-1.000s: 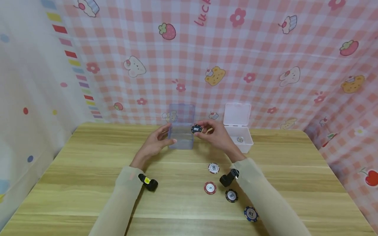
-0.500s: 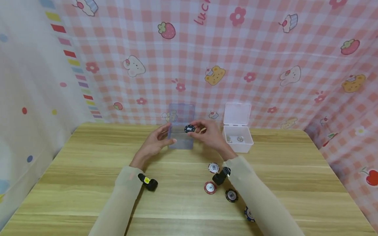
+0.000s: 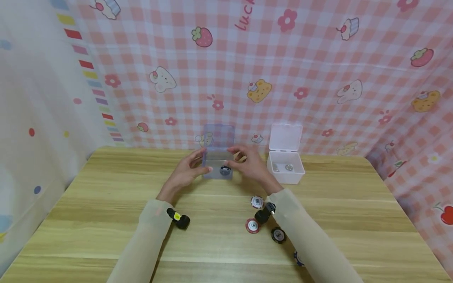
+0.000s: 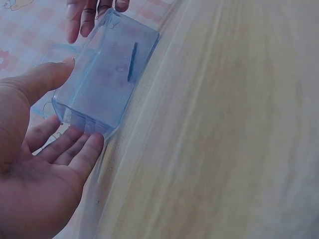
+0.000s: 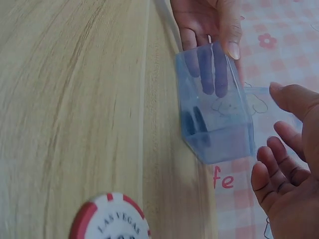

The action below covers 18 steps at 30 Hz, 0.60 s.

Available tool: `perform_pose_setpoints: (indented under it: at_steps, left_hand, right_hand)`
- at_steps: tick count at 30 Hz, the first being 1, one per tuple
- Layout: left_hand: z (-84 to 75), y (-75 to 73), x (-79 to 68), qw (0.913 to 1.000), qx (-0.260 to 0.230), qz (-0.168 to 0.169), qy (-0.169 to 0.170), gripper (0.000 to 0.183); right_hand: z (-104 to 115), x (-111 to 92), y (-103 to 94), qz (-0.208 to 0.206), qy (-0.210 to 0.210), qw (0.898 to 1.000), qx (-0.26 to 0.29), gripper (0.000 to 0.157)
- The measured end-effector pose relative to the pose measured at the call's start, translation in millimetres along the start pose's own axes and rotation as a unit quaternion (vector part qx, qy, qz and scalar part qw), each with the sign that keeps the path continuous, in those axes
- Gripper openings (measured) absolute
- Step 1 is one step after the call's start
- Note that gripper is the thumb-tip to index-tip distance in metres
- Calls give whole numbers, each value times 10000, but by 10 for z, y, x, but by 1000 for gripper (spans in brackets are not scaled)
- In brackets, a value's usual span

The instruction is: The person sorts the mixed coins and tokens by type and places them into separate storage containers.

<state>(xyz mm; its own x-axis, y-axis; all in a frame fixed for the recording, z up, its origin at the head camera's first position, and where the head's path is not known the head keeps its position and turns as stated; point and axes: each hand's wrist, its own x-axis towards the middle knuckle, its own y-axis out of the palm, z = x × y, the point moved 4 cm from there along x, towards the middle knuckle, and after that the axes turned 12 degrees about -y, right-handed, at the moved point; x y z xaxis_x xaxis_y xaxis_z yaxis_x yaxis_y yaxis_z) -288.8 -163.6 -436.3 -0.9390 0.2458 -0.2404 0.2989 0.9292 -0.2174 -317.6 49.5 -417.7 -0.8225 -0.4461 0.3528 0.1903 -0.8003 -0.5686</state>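
Observation:
My left hand [image 3: 185, 171] holds the left end of a clear bluish plastic box [image 4: 107, 82], its fingers against the end wall and its thumb at the front rim. The lid stands raised behind. Inside, low near the front wall, is a black poker chip [image 3: 225, 170], seen nearly edge-on in both wrist views. My right hand [image 3: 249, 163] hovers at the right end of the box, thumb and fingers apart, nothing between them. In the right wrist view, its fingertips [image 5: 260, 172] are beside the end wall.
Right of the box stands a white box [image 3: 286, 177] with its lid up and a few silvery coins [image 3: 288, 167] inside. Nearer lie a red-and-white chip [image 3: 257, 202], a red chip [image 3: 253, 226], a black chip [image 3: 278, 235] and a blue chip [image 3: 298, 258], partly under the right sleeve.
My right hand moved left over the clear box with the black chip pinched, then let it go. The chip has dropped into the box. The left hand kept its place.

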Motion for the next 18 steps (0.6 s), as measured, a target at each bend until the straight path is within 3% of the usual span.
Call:
perform_pose_setpoints:
  at_steps: [5, 11, 18]
  left_hand:
    - [69, 1, 72, 9998, -197, -8, 38, 79]
    - [207, -11, 183, 9998, -93, -125, 138, 80]
    - [243, -18, 201, 9998, -36, -150, 153, 82]
  right_hand:
    - [16, -37, -65, 133, -4, 9999, -110, 43]
    - [-1, -96, -144, 267, 91, 9994, -206, 47]
    - [2, -193, -215, 344, -83, 9993, -131, 55]
